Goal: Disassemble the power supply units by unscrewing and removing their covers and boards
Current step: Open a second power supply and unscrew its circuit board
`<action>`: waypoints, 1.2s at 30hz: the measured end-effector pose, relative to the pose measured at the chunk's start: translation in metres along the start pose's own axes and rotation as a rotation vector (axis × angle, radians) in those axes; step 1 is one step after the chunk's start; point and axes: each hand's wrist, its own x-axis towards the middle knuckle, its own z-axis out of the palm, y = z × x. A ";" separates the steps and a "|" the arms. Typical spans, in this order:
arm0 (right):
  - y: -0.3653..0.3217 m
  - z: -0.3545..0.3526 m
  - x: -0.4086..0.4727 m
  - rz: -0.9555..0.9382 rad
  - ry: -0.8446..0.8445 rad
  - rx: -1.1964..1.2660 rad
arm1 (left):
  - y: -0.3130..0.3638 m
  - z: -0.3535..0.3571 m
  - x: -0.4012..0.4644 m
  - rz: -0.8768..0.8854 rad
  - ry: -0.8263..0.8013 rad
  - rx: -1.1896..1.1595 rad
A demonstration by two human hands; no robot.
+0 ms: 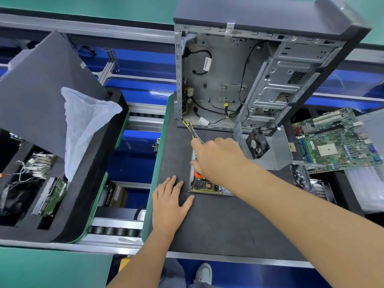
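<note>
An opened power supply unit (pixel 207 187) lies on the dark foam work mat (pixel 228 221), its circuit board with capacitors and a copper coil exposed. My right hand (pixel 218 159) reaches over the unit's upper half and covers it; its fingers curl down onto the board, and what they hold is hidden. A bundle of yellow and black wires (pixel 192 129) runs from the unit toward the computer case. My left hand (pixel 169 202) rests flat on the mat just left of the unit, fingers spread. The removed metal cover (pixel 272 150) with a black fan (pixel 257 144) lies to the right.
An open desktop case (pixel 239 80) stands upright behind the mat. A green motherboard (pixel 336 140) and a tray of screws (pixel 299 175) sit at the right. On the left, a foam tray (pixel 79 196) holds a hard drive (pixel 53 196), a heatsink and a plastic bag (pixel 83 123).
</note>
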 end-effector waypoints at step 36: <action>-0.008 -0.004 -0.006 -0.040 -0.073 0.109 | -0.001 0.002 0.000 0.027 0.038 0.015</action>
